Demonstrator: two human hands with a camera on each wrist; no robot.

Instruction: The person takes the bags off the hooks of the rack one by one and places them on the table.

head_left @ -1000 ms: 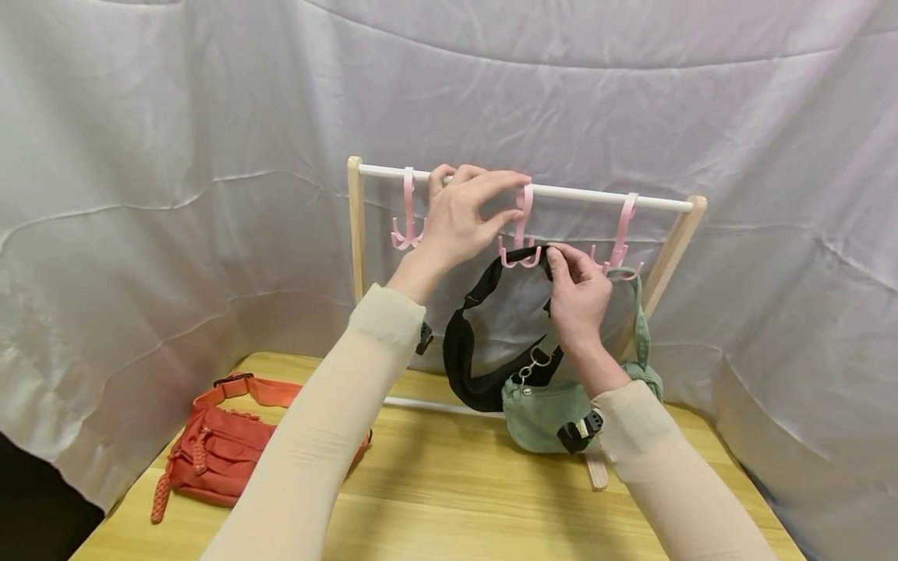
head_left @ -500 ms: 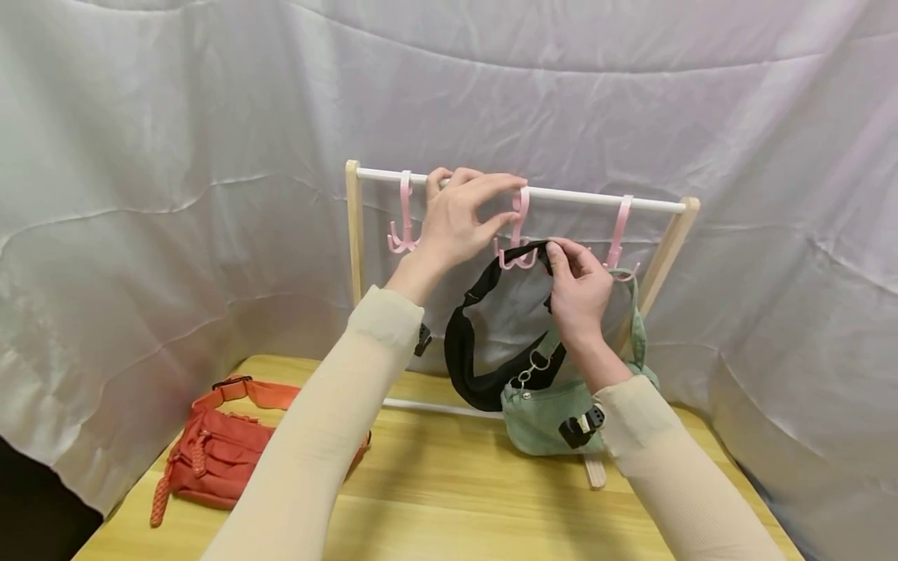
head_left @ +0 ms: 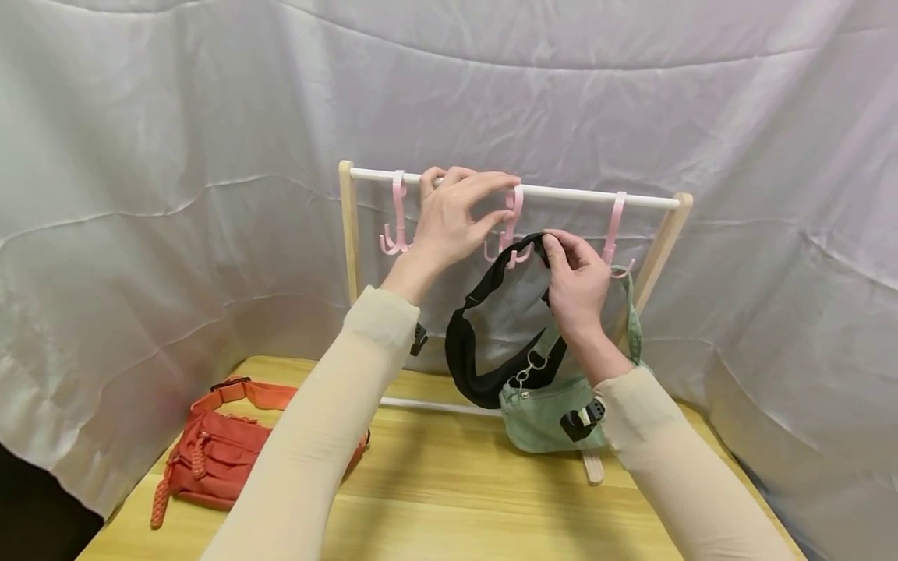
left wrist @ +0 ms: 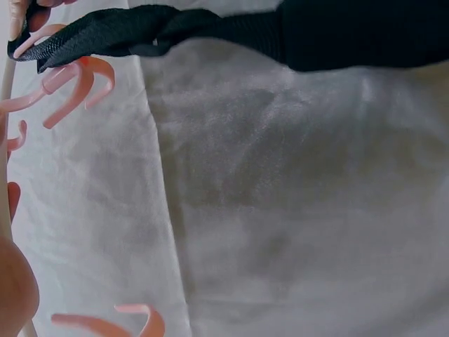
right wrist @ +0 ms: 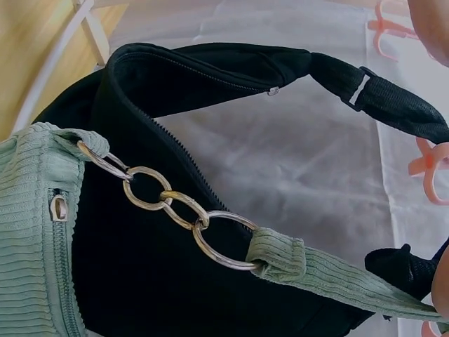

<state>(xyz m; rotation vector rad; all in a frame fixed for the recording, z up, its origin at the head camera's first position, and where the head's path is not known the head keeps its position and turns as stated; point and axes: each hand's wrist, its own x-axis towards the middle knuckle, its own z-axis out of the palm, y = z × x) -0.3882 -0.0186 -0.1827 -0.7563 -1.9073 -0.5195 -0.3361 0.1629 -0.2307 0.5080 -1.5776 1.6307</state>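
Observation:
My left hand (head_left: 449, 222) reaches over the white bar and pinches the upper part of the middle pink hook (head_left: 510, 229) between thumb and index finger. Lower right, my right hand (head_left: 578, 288) pinches the black strap (head_left: 500, 269) of a black zippered bag (right wrist: 203, 295) beside that hook's prongs. In the left wrist view the strap (left wrist: 140, 31) crosses the top of the prongs, with one prong tip curving beside it. The black bag hangs below in a loop. Partly in front of it is a green corduroy bag (head_left: 543, 421) with a ring chain (right wrist: 184, 209), its strap up at the right hook (head_left: 613, 234).
The rack has wooden side posts (head_left: 348, 226) and a lower white rail (head_left: 442, 406). A third pink hook (head_left: 399, 210) hangs at the left of the bar. A red bag (head_left: 224, 456) lies on the wooden table (head_left: 435, 499), partly behind my left sleeve. Grey cloth (head_left: 210, 117) surrounds everything.
The middle hook's prongs have turned, one now pointing forward. My right hand has lifted the strap slightly beside them. My left hand keeps its place on the hook.

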